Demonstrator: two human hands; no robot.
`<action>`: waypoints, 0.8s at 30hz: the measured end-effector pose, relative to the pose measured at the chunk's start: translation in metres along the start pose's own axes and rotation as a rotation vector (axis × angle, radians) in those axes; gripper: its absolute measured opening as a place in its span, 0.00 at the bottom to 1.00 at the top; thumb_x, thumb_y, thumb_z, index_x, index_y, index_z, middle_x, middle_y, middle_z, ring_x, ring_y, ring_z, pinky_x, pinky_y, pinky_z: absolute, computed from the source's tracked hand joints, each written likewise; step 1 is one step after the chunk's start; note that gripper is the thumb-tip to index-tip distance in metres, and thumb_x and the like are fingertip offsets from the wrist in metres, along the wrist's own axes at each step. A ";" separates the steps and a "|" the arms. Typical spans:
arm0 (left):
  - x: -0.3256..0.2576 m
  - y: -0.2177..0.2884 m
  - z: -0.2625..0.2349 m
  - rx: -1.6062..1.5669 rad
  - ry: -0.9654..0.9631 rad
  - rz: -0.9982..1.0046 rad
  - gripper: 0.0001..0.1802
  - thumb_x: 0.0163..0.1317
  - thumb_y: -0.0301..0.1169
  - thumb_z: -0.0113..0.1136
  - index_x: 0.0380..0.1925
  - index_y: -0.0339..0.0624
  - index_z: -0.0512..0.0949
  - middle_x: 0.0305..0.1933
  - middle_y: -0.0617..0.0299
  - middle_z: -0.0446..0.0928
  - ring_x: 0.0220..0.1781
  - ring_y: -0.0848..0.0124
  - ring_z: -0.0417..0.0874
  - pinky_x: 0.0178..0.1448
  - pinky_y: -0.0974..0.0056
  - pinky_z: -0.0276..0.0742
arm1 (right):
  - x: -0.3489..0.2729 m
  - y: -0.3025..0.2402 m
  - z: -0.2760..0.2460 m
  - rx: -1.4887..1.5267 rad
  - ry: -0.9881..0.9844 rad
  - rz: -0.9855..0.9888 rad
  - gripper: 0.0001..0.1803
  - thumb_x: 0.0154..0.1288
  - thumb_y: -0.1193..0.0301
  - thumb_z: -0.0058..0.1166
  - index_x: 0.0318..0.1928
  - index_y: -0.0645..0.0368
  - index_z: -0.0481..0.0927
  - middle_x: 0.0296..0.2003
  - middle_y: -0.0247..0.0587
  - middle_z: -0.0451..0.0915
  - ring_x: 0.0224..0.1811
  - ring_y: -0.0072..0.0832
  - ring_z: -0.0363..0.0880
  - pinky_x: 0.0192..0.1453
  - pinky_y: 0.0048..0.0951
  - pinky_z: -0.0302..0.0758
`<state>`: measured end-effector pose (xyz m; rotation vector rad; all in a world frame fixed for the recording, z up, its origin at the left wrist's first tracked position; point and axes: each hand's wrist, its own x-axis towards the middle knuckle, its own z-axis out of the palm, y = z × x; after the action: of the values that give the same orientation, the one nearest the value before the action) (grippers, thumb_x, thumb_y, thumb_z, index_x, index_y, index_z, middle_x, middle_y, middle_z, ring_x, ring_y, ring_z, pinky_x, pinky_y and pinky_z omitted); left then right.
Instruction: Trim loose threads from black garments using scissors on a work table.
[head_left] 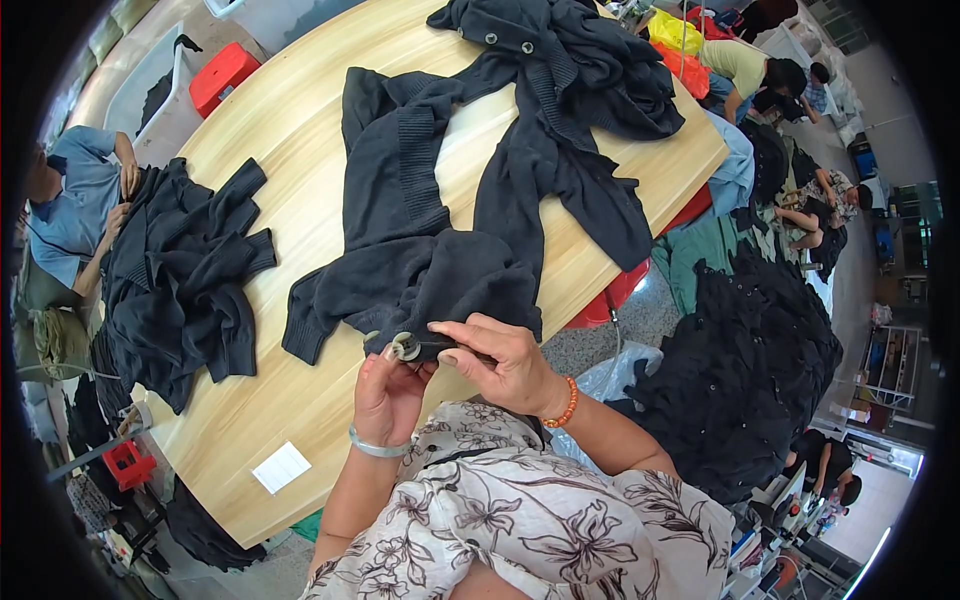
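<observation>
A dark knitted cardigan (440, 275) lies bunched at the near edge of the table, in front of me. My left hand (388, 398) pinches a round grey-green button (406, 347) at its near edge, between thumb and fingers. From the right, my right hand (508, 362) is closed with thumb and forefinger around a dark, slim thing beside the button. Whether that is a small tool or a fold of the knit, I cannot tell. Farther up lies another dark cardigan (570, 90) with large buttons, its sleeves spread toward me.
The pale wooden table (300, 200) carries a dark garment pile (180, 280) at left, beside a person in blue (75, 200). A white paper slip (281, 467) lies near the left edge. On the right, a big heap of dark garments (740, 370) stands beside the table. Other people work beyond.
</observation>
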<state>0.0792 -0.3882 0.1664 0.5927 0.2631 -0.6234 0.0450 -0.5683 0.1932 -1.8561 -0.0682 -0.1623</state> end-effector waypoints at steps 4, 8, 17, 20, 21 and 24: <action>0.000 -0.001 0.001 0.018 -0.022 0.000 0.10 0.68 0.33 0.54 0.43 0.41 0.79 0.45 0.61 0.82 0.48 0.70 0.79 0.56 0.61 0.72 | 0.004 -0.005 0.001 -0.162 -0.022 -0.082 0.17 0.62 0.75 0.60 0.52 0.64 0.80 0.25 0.40 0.73 0.21 0.25 0.70 0.25 0.24 0.66; 0.000 -0.002 -0.002 0.012 -0.029 0.003 0.10 0.68 0.33 0.54 0.43 0.40 0.80 0.44 0.60 0.82 0.47 0.70 0.80 0.56 0.61 0.72 | 0.005 0.003 0.007 -0.077 0.066 -0.108 0.16 0.62 0.73 0.61 0.49 0.64 0.80 0.25 0.37 0.74 0.21 0.21 0.71 0.25 0.23 0.66; -0.001 -0.013 0.003 0.145 0.016 0.103 0.10 0.69 0.29 0.53 0.45 0.37 0.80 0.47 0.59 0.82 0.50 0.69 0.81 0.59 0.61 0.73 | 0.000 0.009 0.028 0.147 0.235 0.119 0.17 0.54 0.77 0.67 0.46 0.65 0.81 0.34 0.32 0.75 0.29 0.14 0.70 0.31 0.16 0.67; 0.003 -0.021 -0.001 0.307 0.053 0.229 0.10 0.67 0.24 0.55 0.46 0.35 0.80 0.47 0.60 0.82 0.49 0.72 0.80 0.57 0.65 0.73 | -0.002 0.005 0.028 0.141 0.263 0.141 0.15 0.55 0.81 0.65 0.45 0.65 0.82 0.36 0.32 0.74 0.31 0.14 0.70 0.32 0.16 0.68; 0.004 -0.024 -0.003 0.417 0.087 0.317 0.10 0.66 0.22 0.56 0.46 0.35 0.80 0.47 0.60 0.81 0.48 0.73 0.80 0.57 0.66 0.74 | -0.002 0.006 0.029 0.141 0.262 0.140 0.15 0.55 0.81 0.65 0.45 0.65 0.82 0.36 0.32 0.74 0.31 0.14 0.70 0.32 0.16 0.68; 0.009 -0.027 0.000 0.547 0.079 0.433 0.10 0.64 0.19 0.56 0.45 0.34 0.80 0.46 0.61 0.81 0.47 0.76 0.79 0.55 0.69 0.73 | -0.001 0.006 0.026 0.140 0.270 0.115 0.16 0.56 0.83 0.63 0.46 0.64 0.83 0.36 0.31 0.73 0.32 0.13 0.70 0.33 0.16 0.69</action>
<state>0.0700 -0.4099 0.1512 1.1655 0.0269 -0.2437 0.0472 -0.5454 0.1802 -1.6788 0.2087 -0.3189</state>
